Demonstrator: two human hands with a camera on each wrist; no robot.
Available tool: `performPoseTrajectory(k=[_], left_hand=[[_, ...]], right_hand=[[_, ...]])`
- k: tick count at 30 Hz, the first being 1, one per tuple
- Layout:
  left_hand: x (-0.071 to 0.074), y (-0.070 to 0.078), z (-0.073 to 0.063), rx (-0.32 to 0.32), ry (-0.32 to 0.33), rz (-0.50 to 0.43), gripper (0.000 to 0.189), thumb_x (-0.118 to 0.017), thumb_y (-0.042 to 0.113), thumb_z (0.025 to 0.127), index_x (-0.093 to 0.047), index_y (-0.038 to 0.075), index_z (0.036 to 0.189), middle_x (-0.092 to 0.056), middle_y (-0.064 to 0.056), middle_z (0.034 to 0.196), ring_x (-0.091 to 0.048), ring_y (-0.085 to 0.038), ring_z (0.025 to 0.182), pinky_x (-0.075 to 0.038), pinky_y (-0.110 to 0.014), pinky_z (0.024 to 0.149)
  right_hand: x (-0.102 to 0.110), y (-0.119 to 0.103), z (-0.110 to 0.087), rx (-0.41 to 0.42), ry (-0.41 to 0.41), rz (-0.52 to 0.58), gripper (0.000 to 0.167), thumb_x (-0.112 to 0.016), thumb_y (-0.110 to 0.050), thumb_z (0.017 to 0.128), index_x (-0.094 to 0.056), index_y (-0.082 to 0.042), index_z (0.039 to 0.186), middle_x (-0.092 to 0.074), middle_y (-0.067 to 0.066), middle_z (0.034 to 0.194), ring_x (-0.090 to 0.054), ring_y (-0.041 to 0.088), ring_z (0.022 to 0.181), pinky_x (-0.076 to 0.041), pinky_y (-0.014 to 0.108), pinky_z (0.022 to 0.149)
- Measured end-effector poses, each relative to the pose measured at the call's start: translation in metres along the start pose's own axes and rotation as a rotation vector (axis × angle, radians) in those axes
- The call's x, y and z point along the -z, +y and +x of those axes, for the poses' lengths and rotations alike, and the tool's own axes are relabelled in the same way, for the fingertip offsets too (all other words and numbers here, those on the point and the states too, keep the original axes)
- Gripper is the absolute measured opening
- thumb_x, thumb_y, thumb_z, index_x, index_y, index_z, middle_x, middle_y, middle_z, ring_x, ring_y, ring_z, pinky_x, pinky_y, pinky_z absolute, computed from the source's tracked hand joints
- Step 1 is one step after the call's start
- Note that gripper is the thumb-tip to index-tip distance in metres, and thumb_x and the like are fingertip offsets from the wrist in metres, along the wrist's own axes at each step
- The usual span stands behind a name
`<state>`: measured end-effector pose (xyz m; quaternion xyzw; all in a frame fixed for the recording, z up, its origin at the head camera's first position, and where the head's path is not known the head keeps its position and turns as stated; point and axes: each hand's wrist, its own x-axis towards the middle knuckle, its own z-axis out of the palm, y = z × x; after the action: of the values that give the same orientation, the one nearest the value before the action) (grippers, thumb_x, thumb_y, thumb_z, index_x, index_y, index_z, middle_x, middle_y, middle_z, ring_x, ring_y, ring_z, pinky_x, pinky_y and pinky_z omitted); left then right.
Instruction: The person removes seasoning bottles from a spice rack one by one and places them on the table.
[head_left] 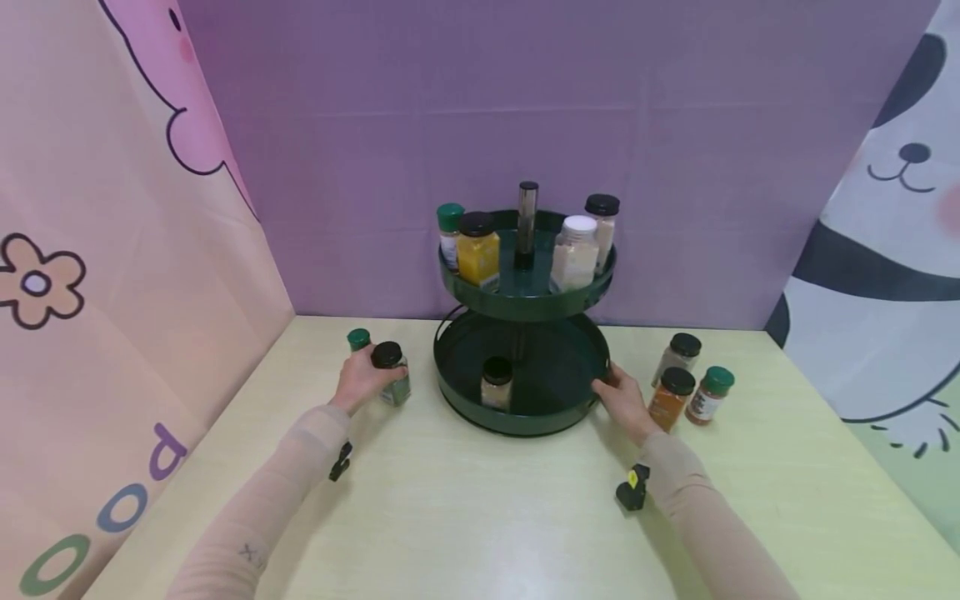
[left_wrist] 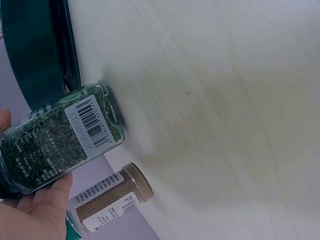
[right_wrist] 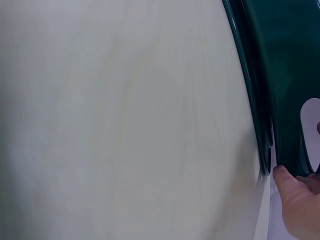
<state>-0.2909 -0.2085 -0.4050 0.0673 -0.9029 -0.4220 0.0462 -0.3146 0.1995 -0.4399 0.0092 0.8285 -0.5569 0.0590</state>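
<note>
My left hand [head_left: 362, 380] grips a black-lidded spice jar [left_wrist: 62, 135] of dried green herbs, left of a dark green two-tier rack [head_left: 517, 425]. Its base is close to the tabletop; whether it touches, I cannot tell. Just behind that hand stands a green-capped jar [left_wrist: 107, 200] of brown powder. At the right side of the lower tier, my right hand [head_left: 624, 403] holds the tray wall. Its thumb lies on the outside, and a fingertip shows through the oval cutout in the right wrist view. One small black-lidded jar [head_left: 497, 385] stands in the lower tier.
The upper tier bears a green-capped jar [head_left: 449, 233], a yellow jar [head_left: 478, 254], a white-lidded jar [head_left: 575, 257] and a black-lidded jar [head_left: 604, 225]. Right of the rack are a grey-brown jar [head_left: 677, 358], an orange jar [head_left: 669, 402] and a green-capped jar [head_left: 708, 398].
</note>
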Motion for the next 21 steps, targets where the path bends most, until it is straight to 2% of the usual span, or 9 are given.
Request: performPoseTrajectory(k=[9, 21], left_hand=[[-0.0011, -0.0019, -0.0004, 0.013, -0.004, -0.001, 0.058, -0.069, 0.027, 0.077, -0.048, -0.006, 0.12, -0.056, -0.027, 0.118, -0.057, -0.038, 0.106, -0.048, -0.047, 0.09], [-0.0013, -0.0032, -0.0012, 0.013, -0.008, -0.006, 0.066, -0.068, 0.027, 0.078, -0.041, -0.007, 0.128, -0.052, -0.029, 0.124, -0.053, -0.04, 0.111, -0.044, -0.049, 0.094]], right_hand=[[0.0002, -0.001, -0.0012, -0.011, 0.001, -0.007, 0.062, -0.04, -0.016, 0.095, -0.008, -0.002, 0.146, -0.02, 0.022, 0.149, -0.023, 0.033, 0.137, -0.024, 0.043, 0.111], [-0.0003, -0.0012, -0.0021, 0.004, 0.0, 0.007, 0.062, -0.041, -0.016, 0.095, -0.009, -0.002, 0.146, -0.02, 0.023, 0.149, -0.023, 0.033, 0.137, -0.024, 0.043, 0.111]])
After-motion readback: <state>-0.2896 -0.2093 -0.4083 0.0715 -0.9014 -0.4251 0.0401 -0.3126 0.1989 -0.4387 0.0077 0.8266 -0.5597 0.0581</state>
